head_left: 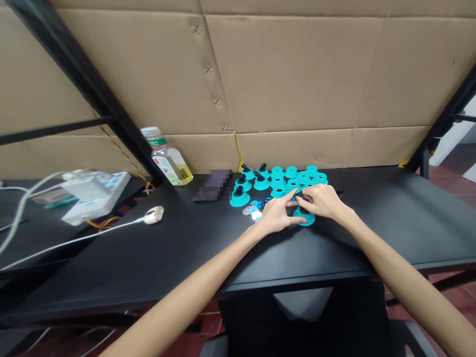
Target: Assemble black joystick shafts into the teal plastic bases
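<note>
A turquoise round flanged base [305, 220] with a black part [303, 211] in its top sits on the black table under my hands. My left hand [275, 214] curves around its left side, thumb against the flange and index finger stretched out behind. From the right, my right hand [320, 199] has its fingers bent down onto the top of the base and the black part; the fingertips partly hide what they pinch. Several turquoise bases fitted with black pieces [240, 196] stand behind to the left. Turquoise rings without black pieces [278, 191] are grouped behind my hands.
Small blue and clear discs [248, 210] lie left of my left hand. Farther left are a dark phone [212, 186], a bottle of yellow liquid [169, 158], a white cable plug [153, 215] and a power strip [98, 198]. A cardboard wall [297, 74] rises behind the table [167, 258].
</note>
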A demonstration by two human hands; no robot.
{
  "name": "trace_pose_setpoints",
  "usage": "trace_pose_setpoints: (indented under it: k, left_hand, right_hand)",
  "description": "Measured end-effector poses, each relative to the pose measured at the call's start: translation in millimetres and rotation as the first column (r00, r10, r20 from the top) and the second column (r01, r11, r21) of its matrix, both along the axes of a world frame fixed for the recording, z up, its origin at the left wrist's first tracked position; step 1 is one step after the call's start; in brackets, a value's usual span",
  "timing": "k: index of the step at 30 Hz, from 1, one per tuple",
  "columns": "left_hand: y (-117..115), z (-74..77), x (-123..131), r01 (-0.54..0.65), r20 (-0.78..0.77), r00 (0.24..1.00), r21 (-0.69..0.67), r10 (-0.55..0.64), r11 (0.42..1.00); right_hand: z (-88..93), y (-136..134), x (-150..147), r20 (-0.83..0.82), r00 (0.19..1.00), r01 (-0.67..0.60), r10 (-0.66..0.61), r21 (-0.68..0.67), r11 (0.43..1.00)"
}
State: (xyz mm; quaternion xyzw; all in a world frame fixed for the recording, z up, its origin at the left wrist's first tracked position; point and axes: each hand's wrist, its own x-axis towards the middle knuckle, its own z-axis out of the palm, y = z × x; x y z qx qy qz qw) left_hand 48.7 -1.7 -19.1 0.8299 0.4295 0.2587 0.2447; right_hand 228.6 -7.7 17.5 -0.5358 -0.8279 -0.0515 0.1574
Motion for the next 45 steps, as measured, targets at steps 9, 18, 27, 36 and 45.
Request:
trace_pose_setpoints:
  k: [9, 18, 27, 36, 45]
  left_hand:
    - [-2.8, 3.4, -0.5, 0.014, 0.004, 1.0, -0.035, -0.014, 0.999]
    - [-4.8, 5.3, 0.2, -0.008, -0.004, 1.0, -0.018, 0.008, 1.0]
    - [-6.1, 6.3, 0.4, 0.01, -0.002, 1.0, -0.009, -0.01, 1.0]
    - [-6.0, 5.4, -0.1, 0.002, -0.038, 0.999, -0.002, -0.002, 1.0]
    - [-6.1, 8.9, 0.5, 0.025, 0.021, 1.0, -0.112, -0.023, 0.993]
  right_hand:
    - [4.1, -2.2, 6.4, -0.062, 0.994, -0.091, 0.088, -0.042, 0.995]
    - [1.3, 0.4, 9.9, -0.123, 0.991, -0.073, 0.058, -0.12, 0.99]
    - [8.3, -3.0, 20.3, -0.222, 0.971, -0.096, 0.09, -0.017, 0.995]
    - [6.3, -2.8, 19.2, -0.364, 0.899, -0.325, 0.244, -0.183, 0.928]
    - [7.5, -7.2, 13.8, -0.388, 0.88, -0.358, 0.275, -0.158, 0.92]
